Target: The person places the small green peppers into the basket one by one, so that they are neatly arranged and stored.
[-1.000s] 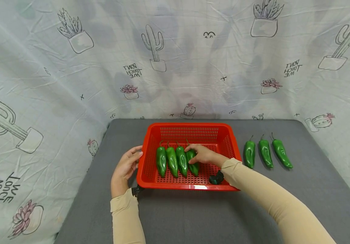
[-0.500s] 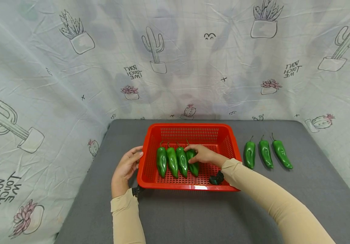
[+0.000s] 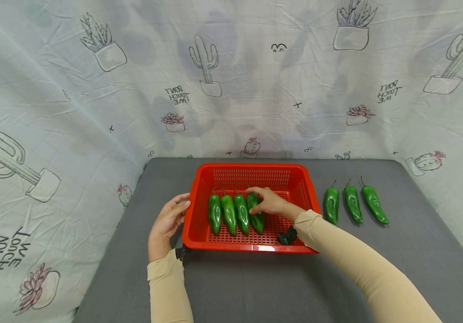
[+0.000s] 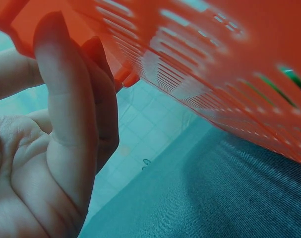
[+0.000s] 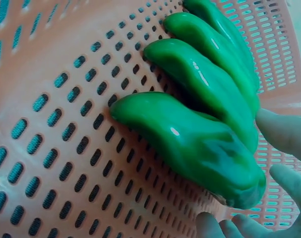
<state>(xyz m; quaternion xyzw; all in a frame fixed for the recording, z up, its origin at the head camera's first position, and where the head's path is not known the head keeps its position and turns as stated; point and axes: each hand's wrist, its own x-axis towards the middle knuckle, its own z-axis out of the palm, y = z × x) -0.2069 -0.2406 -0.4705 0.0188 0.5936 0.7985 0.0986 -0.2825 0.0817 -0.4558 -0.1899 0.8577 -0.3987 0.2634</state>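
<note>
A red plastic basket (image 3: 231, 246) with slotted walls stands on the grey table. In it lie several green peppers side by side, stems toward the back. My left hand (image 3: 170, 218) holds the basket's left rim, and in the left wrist view its fingers (image 4: 66, 94) curl up against the rim's underside. Over the rightmost pepper in the basket (image 3: 258, 222) is my right hand (image 3: 270, 202), partly hiding its upper end. In the right wrist view the fingers (image 5: 289, 186) are spread around this pepper's stem end, with a gap between them and its skin.
Right of the basket, three more green peppers lie on the table: a left one (image 3: 331, 205), a middle one (image 3: 353, 204) and a right one (image 3: 374, 205). A white cloth (image 3: 231, 121) printed with cacti hangs behind and beside the table.
My right hand's fingers have loosened and lifted slightly from the rightmost pepper in the basket. That pepper stays in place. My left hand remains at the basket's rim.
</note>
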